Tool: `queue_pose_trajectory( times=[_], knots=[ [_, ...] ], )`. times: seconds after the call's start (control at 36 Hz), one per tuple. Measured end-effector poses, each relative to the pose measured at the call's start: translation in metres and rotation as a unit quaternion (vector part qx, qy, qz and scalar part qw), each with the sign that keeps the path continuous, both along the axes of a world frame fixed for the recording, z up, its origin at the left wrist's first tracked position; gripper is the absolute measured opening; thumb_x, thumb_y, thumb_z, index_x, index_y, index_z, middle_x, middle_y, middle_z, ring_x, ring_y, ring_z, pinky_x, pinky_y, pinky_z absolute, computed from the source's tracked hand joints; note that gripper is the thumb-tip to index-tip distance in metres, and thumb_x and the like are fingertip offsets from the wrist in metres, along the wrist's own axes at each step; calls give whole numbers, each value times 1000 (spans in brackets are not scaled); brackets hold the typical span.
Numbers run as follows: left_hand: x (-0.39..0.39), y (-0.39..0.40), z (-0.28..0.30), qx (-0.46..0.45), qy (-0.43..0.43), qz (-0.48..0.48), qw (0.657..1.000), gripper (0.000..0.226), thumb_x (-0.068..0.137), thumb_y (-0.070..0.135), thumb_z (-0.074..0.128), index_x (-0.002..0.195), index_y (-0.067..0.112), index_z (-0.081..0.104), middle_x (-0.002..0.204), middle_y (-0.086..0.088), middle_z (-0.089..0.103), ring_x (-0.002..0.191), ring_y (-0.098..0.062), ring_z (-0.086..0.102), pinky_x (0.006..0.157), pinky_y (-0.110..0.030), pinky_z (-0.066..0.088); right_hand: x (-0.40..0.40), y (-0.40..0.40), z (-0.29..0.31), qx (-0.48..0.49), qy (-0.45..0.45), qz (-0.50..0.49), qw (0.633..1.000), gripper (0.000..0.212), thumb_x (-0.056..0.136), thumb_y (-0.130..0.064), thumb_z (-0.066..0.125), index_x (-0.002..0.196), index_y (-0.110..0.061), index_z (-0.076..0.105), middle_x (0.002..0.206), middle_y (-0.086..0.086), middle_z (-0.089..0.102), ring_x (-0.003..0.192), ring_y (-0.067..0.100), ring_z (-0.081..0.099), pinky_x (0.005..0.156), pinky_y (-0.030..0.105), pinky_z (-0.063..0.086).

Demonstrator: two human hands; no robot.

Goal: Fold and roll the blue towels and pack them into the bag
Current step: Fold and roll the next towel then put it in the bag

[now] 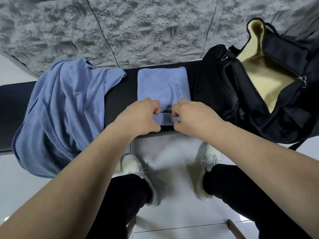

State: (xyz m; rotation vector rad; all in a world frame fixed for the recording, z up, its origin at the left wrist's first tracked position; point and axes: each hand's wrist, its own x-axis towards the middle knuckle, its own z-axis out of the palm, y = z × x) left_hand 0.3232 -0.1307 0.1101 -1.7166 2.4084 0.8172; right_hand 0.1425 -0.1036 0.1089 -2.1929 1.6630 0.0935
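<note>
Both forearms reach out over the black trousers [120,200] and pale sneakers [136,171] toward the desk [119,100]. At its near edge the left grip [143,118] and right grip [191,116] each pinch the near end of the folded blue towel [160,85], fingers curled around the rolled-up hem. A second blue towel [63,114] lies crumpled at the desk's left end, spilling over the near edge. At the right end the black bag [255,94] gapes open, showing tan lining.

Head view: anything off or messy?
One thing: the second blue towel lies crumpled at the left of the bench, draping over its near edge. The folded towel sits square; the bag gapes open.
</note>
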Motion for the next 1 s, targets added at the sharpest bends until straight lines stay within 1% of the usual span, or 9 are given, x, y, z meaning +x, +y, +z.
queue_pose_trajectory(
  times=[0.08,0.19,0.31,0.42,0.53,0.64,0.78,0.92,1.0],
  knots=[
    [2,-1,-3,-3,-13,-21,1000,32,75,12,70,100,20,52,103,1,52,99,-24,51,85,-46,48,1,1,-1,-6,23,21,999,31,88,-23,59,119,-18,53,113,2,47,100,26,53,70,34,41],
    [0,-2,-7,-39,-23,-28,999,32,77,3,64,99,19,49,102,0,52,99,-23,46,83,-40,45,2,0,-5,-52,32,33,998,33,88,-13,55,121,-16,53,117,4,51,105,25,49,81,34,44],
    [-4,-3,-9,-75,-53,-38,995,30,75,10,67,95,20,47,95,2,50,87,-22,45,69,-29,29,5,3,-9,-103,64,50,991,34,88,-14,53,122,-13,54,118,7,53,109,27,46,80,31,30],
    [-7,-2,-9,-70,-33,4,997,25,76,15,67,97,19,54,93,4,53,84,-22,49,66,-32,40,7,6,-10,-122,78,44,988,34,90,-21,50,123,-12,54,120,5,53,112,26,45,86,33,32],
    [-8,-2,-5,-59,-27,42,997,22,74,21,67,94,23,59,93,5,59,86,-22,55,73,-36,52,6,5,-7,-117,78,37,989,38,92,-29,45,125,-15,57,120,1,52,113,23,43,89,33,32],
    [-9,1,-4,-42,-37,42,998,22,79,26,67,101,23,64,97,7,57,88,-19,55,72,-30,48,5,6,-5,-104,81,42,990,39,93,-30,42,127,-16,57,122,0,52,114,22,43,90,34,34],
    [-12,7,-1,-25,-51,37,998,20,88,32,59,99,17,66,109,4,51,88,-22,57,81,-40,51,4,10,-3,-87,81,49,992,35,95,-32,40,121,-18,59,119,-1,53,111,21,44,88,33,32],
    [-14,6,3,-14,-70,52,996,29,89,32,53,99,11,70,111,-2,61,96,-26,60,86,-43,52,6,9,-2,-80,83,47,992,34,96,-33,40,118,-17,60,118,0,54,111,21,45,83,33,28],
    [-15,3,4,-63,-107,31,992,28,91,35,49,100,22,72,107,2,63,103,-23,52,89,-36,42,4,4,-2,-64,53,22,996,32,94,-28,43,122,-18,55,121,-1,55,112,21,46,84,33,29]
  ],
)
